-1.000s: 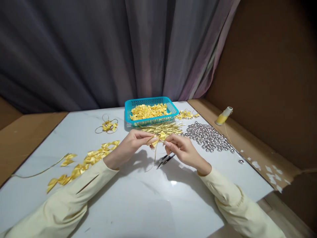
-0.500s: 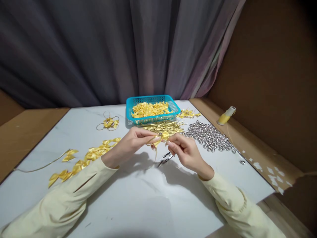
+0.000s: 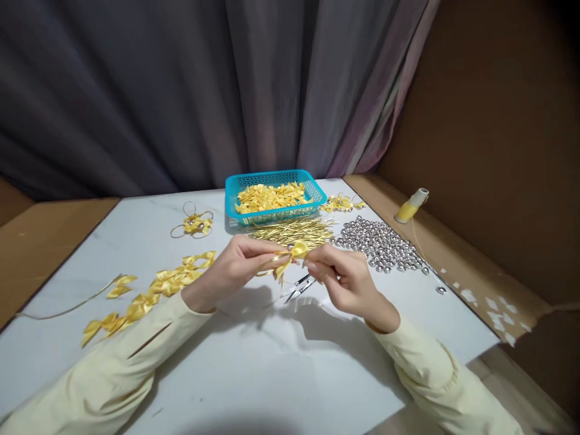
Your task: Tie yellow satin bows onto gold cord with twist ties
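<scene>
Between my two hands, above the middle of the table, is a yellow ribbon bow (image 3: 299,249) with a silvery bead and a thin gold cord by its knot. My left hand (image 3: 238,266) is closed in a pinch on the bow's left side, and a loop of cord shows below its fingers. The thumb and finger of my right hand (image 3: 347,278) are pinched together at the bow's right edge; what lies between the fingertips is partly hidden. Thread snips (image 3: 299,287) lie on the table just below the hands, partly covered.
A blue basket (image 3: 231,196) of yellow bows stands at the back, with gold cords (image 3: 294,231) before it. Silver beads (image 3: 383,244) are heaped on the right near a thread spool (image 3: 411,205). Loose bows (image 3: 145,302) and a finished bow piece (image 3: 197,225) lie on the left.
The view has shifted slightly. Both hands keep their pinch, and the bow now shows more fully between them. My right hand has drawn a little away to the right.
</scene>
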The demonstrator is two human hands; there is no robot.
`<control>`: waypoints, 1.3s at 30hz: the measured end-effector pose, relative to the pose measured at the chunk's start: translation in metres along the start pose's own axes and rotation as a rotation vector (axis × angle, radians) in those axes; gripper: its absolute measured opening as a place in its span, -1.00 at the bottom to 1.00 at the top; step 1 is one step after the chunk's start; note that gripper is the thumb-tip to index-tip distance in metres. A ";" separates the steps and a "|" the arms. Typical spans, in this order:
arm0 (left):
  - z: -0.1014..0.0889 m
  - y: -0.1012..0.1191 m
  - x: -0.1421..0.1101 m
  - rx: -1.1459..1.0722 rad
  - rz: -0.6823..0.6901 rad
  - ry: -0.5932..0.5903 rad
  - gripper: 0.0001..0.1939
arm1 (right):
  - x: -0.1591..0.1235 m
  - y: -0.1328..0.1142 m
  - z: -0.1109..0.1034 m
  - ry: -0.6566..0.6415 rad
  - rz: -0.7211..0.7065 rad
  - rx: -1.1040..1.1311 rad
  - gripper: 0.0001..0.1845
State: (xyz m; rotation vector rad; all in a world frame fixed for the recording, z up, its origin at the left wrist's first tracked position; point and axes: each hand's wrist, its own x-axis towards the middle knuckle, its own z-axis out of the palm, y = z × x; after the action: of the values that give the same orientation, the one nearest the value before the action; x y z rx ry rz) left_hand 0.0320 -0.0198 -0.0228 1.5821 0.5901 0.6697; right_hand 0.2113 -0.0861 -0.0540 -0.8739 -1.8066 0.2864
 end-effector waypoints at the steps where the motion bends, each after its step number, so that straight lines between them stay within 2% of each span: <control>1: 0.000 0.000 0.000 0.001 0.013 0.002 -0.75 | 0.000 0.000 0.000 -0.002 0.010 0.008 -0.87; 5: -0.001 -0.003 0.000 0.010 0.080 -0.028 -0.75 | 0.000 -0.001 -0.001 -0.008 0.033 0.040 -0.91; 11: -0.005 -0.006 0.000 0.073 0.173 -0.115 -0.71 | -0.001 -0.007 -0.002 0.002 -0.017 0.035 -0.89; 19: -0.008 -0.007 0.001 0.052 0.216 -0.235 -0.73 | -0.002 -0.017 -0.006 -0.018 -0.067 0.005 -0.85; 27: -0.008 -0.012 0.004 -0.025 0.242 -0.286 -0.78 | -0.002 -0.020 -0.008 -0.037 -0.101 0.004 -0.81; 33: -0.006 -0.014 0.003 -0.060 0.228 -0.286 -0.81 | -0.003 -0.019 -0.008 -0.041 -0.181 -0.019 -0.76; 39: -0.003 -0.013 0.003 -0.063 0.225 -0.281 -0.73 | -0.001 -0.023 -0.006 -0.008 -0.118 0.037 -0.81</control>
State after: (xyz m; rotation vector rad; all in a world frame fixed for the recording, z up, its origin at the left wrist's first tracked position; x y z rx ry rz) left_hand 0.0325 -0.0139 -0.0351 1.6608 0.1830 0.6103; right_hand 0.2074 -0.1044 -0.0396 -0.7384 -1.8469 0.2475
